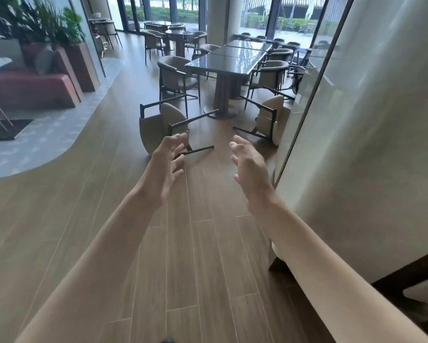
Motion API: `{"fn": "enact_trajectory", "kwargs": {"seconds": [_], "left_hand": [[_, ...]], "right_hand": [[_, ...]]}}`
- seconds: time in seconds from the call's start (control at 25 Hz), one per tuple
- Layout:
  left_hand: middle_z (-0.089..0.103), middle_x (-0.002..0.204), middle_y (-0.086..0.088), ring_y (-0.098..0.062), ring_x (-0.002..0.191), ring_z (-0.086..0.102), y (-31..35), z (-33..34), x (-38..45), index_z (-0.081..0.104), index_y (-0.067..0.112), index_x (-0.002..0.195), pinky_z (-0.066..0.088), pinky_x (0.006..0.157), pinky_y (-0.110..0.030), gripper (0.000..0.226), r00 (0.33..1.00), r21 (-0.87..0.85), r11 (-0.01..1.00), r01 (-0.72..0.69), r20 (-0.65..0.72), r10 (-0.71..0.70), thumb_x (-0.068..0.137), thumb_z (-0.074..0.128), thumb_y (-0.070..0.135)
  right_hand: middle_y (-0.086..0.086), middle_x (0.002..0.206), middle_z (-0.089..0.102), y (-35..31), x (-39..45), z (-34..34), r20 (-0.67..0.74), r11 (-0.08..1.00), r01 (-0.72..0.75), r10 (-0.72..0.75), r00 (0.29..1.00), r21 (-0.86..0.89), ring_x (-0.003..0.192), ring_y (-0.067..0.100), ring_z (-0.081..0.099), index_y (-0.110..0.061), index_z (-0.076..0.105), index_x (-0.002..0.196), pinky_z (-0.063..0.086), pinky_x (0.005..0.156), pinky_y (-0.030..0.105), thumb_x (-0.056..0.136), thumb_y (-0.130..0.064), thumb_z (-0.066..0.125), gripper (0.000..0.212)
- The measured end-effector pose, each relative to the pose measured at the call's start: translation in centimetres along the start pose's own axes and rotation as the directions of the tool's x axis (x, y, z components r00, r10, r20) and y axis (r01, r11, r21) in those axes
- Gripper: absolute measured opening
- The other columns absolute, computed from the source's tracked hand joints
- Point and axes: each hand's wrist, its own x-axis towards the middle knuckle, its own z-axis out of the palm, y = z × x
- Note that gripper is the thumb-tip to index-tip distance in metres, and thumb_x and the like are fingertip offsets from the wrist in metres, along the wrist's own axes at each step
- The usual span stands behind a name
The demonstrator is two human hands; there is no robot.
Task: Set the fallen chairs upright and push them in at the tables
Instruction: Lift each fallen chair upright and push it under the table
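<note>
Wooden-legged chairs lie tipped by the dark table [226,63], one left [158,125], one right [270,120]. We hold our left hand [164,169] and right hand [251,174] out empty, fingers spread, probably readying for the left chair.

Open plank floor [200,256] stretches ahead of the left hand [167,169] and right hand [251,174], both spread and holding nothing. Two fallen chairs block the near end of the long table [229,63]: the left fallen chair [158,127] lies with its legs jutting toward the hands, the right fallen chair [272,120] rests close to the glass partition [314,115]. A bare strip of floor runs between them to the table pedestal [224,95]. A pale column [371,144] walls off the right side.
</note>
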Motion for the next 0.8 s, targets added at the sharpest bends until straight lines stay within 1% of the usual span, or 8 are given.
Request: {"fn": "enact_trajectory", "kwargs": {"seconds": [0.08, 0.16, 0.24, 0.36, 0.48, 0.6, 0.72, 0.8], "left_hand": [[0.037, 0.161, 0.001, -0.022, 0.148, 0.034, 0.1, -1.2, 1.5, 0.051, 0.036, 0.143, 0.029, 0.109, -0.039, 0.079, 1.000, -0.031, 0.999, 0.018, -0.019, -0.019, 0.067, 0.056, 0.060], [0.036, 0.162, 0.000, -0.024, 0.147, 0.035, 0.2, -2.5, 3.0, 0.053, 0.036, 0.141, 0.029, 0.108, -0.038, 0.089, 0.999, -0.030, 0.999, 0.034, -0.025, -0.035, 0.057, 0.059, 0.064], [0.035, 0.162, -0.001, -0.024, 0.147, 0.035, 0.2, -4.7, 5.7, 0.054, 0.037, 0.140, 0.029, 0.106, -0.038, 0.091, 0.998, -0.046, 0.998, 0.043, -0.036, -0.045, 0.053, 0.059, 0.065], [0.033, 0.164, -0.001, -0.023, 0.149, 0.033, 0.9, -8.4, 10.5, 0.051, 0.035, 0.144, 0.029, 0.107, -0.039, 0.088, 0.997, -0.037, 0.998, 0.058, -0.048, -0.060, 0.061, 0.059, 0.062], [0.032, 0.164, -0.002, -0.024, 0.150, 0.031, 2.1, -13.0, 15.9, 0.049, 0.032, 0.147, 0.027, 0.114, -0.043, 0.078, 0.995, -0.020, 0.996, 0.083, -0.053, -0.084, 0.072, 0.051, 0.056], [0.033, 0.163, -0.004, -0.025, 0.150, 0.031, 3.3, -16.2, 19.7, 0.050, 0.031, 0.146, 0.023, 0.120, -0.046, 0.078, 0.993, 0.005, 0.995, 0.101, -0.058, -0.101, 0.072, 0.049, 0.055], [0.035, 0.162, -0.003, -0.025, 0.150, 0.032, 4.1, -20.1, 24.6, 0.052, 0.031, 0.145, 0.024, 0.120, -0.045, 0.077, 0.992, 0.015, 0.993, 0.116, -0.055, -0.115, 0.072, 0.049, 0.054], [0.036, 0.162, -0.002, -0.025, 0.149, 0.032, 4.1, -21.9, 27.1, 0.052, 0.031, 0.145, 0.024, 0.120, -0.045, 0.076, 0.991, 0.004, 0.992, 0.129, -0.044, -0.128, 0.072, 0.049, 0.054]], "right_hand": [[-0.004, 0.152, 0.048, 0.4, 2.0, 1.6, 0.004, 1.000, -0.006, 0.006, 1.000, 0.000, 0.140, 0.011, 0.044, -0.022, 0.046, 0.149, 0.030, 0.120, 0.043, 0.103, -0.031, 0.048, 0.047], [-0.005, 0.150, 0.050, 0.8, 3.9, 3.0, 0.015, 1.000, -0.025, 0.025, 1.000, 0.001, 0.138, 0.011, 0.045, -0.023, 0.048, 0.147, 0.032, 0.120, 0.043, 0.102, -0.031, 0.049, 0.046], [-0.005, 0.149, 0.051, 1.2, 6.9, 5.5, 0.021, 0.999, -0.035, 0.035, 0.999, 0.003, 0.138, 0.012, 0.046, -0.022, 0.048, 0.147, 0.032, 0.119, 0.043, 0.102, -0.030, 0.049, 0.045], [-0.002, 0.147, 0.052, 1.4, 11.6, 9.3, 0.014, 0.999, -0.035, 0.035, 0.999, 0.030, 0.135, 0.012, 0.048, -0.019, 0.049, 0.146, 0.034, 0.118, 0.041, 0.103, -0.027, 0.049, 0.043], [-0.002, 0.144, 0.054, 1.3, 16.8, 13.9, -0.015, 0.998, -0.050, 0.050, 0.999, 0.024, 0.133, 0.012, 0.050, -0.020, 0.051, 0.143, 0.037, 0.116, 0.041, 0.102, -0.026, 0.051, 0.042], [-0.003, 0.141, 0.056, 1.1, 20.7, 16.8, -0.049, 0.999, -0.051, 0.051, 0.997, 0.015, 0.129, 0.011, 0.053, -0.022, 0.052, 0.141, 0.040, 0.114, 0.043, 0.100, -0.025, 0.053, 0.041], [-0.005, 0.137, 0.057, 1.3, 25.5, 20.9, -0.123, 0.998, -0.045, 0.049, 0.991, 0.033, 0.126, 0.011, 0.055, -0.024, 0.054, 0.137, 0.042, 0.112, 0.045, 0.097, -0.023, 0.054, 0.040], [-0.006, 0.134, 0.058, 1.4, 28.1, 22.9, -0.141, 0.998, -0.052, 0.056, 0.988, 0.035, 0.124, 0.012, 0.056, -0.024, 0.055, 0.135, 0.043, 0.111, 0.045, 0.096, -0.021, 0.055, 0.039]]}}
